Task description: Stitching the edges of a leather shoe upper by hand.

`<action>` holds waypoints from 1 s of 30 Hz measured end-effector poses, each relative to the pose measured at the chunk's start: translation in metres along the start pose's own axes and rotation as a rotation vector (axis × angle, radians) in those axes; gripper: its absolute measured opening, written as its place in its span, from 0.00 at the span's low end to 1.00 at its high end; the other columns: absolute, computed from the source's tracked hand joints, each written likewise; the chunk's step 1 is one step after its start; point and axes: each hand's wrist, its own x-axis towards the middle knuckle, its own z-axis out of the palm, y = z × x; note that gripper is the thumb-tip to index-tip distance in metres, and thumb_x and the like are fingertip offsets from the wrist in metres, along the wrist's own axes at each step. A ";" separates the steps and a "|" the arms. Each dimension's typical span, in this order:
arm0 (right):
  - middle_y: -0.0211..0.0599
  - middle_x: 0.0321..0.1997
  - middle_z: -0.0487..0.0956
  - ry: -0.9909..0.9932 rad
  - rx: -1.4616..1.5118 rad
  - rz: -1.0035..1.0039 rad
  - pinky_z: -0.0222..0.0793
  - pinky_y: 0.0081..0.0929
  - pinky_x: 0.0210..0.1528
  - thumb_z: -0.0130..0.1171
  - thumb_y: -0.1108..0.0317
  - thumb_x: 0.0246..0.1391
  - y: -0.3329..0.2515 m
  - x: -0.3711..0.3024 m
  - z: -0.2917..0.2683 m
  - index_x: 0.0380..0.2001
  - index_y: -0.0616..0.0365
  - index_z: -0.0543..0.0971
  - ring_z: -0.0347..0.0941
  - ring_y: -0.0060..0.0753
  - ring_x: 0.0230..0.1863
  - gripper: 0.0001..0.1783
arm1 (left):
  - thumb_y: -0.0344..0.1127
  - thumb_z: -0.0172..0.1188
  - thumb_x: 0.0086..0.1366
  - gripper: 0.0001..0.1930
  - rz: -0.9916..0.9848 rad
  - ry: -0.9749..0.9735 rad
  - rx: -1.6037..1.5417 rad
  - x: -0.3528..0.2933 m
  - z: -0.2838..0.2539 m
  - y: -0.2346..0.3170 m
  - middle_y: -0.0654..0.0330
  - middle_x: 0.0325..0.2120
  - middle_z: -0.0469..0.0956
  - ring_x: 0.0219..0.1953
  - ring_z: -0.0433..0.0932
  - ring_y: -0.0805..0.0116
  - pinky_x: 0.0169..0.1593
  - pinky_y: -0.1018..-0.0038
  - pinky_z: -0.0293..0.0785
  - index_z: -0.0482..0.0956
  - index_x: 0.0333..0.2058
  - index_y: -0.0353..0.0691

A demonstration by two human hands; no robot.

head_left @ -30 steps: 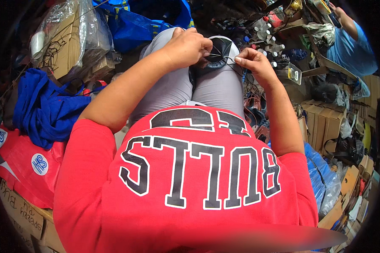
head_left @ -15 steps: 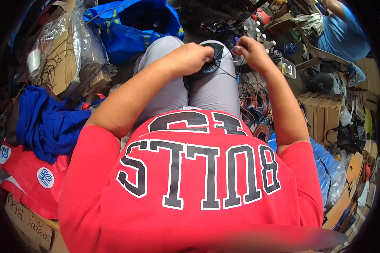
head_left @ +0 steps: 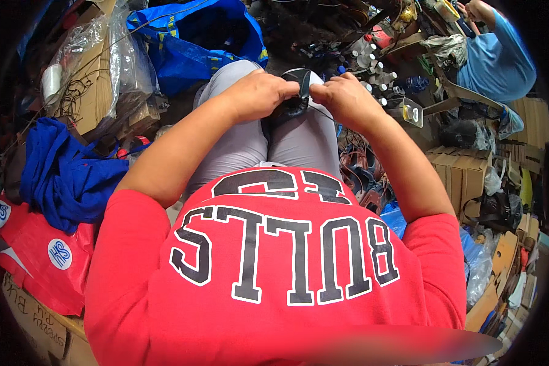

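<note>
Both hands have drawn together since the earlier frame: the left hand (head_left: pixel 259 94) clamps the black shoe (head_left: pixel 293 97) resting on the knees, while the right hand (head_left: pixel 341 97), just right of the shoe, pinches a thin thread (head_left: pixel 321 111). Stitching seems under way; pulling the thread taut needs a steady shoe.

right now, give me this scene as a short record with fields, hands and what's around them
left hand: closed on the near side of the dark shoe
right hand: pinching at the shoe's other side, a thin thread beside it
shoe: rests on the knees, grey trousers
left side: blue bag, blue cloth, red bags
right side: small bottles, cardboard boxes, another person in blue
</note>
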 end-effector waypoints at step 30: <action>0.36 0.34 0.74 0.530 2.178 -0.313 0.67 0.37 0.49 0.42 0.60 0.63 0.015 -0.030 -0.064 0.36 0.56 0.71 0.72 0.32 0.37 0.12 | 0.34 0.57 0.62 0.06 0.056 0.403 -1.157 -0.007 -0.034 0.041 0.60 0.30 0.76 0.39 0.77 0.68 0.48 0.74 0.69 0.75 0.30 0.37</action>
